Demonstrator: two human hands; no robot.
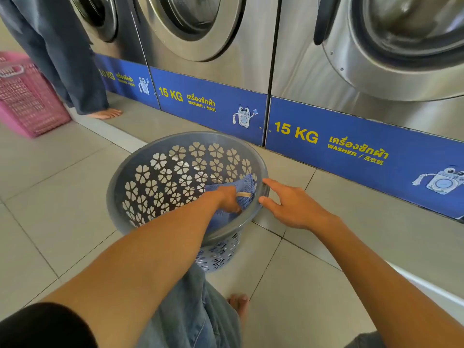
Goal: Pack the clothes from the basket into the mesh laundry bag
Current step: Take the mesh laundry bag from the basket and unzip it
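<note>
A round grey basket with flower-shaped holes stands tilted on the tiled floor in front of me. Inside it, against the right wall, lies a blue mesh laundry bag. My left hand reaches into the basket and is closed on the blue mesh fabric. My right hand is outside the basket at its right rim, fingers spread, with the index finger and thumb touching the rim. The bottom of the basket is hidden by my left arm.
Steel front-loading washers with blue "15 KG" panels line the wall behind the basket. A pink laundry basket stands at the far left beside another person's legs and bare foot. My own denim-clad leg and bare foot are below.
</note>
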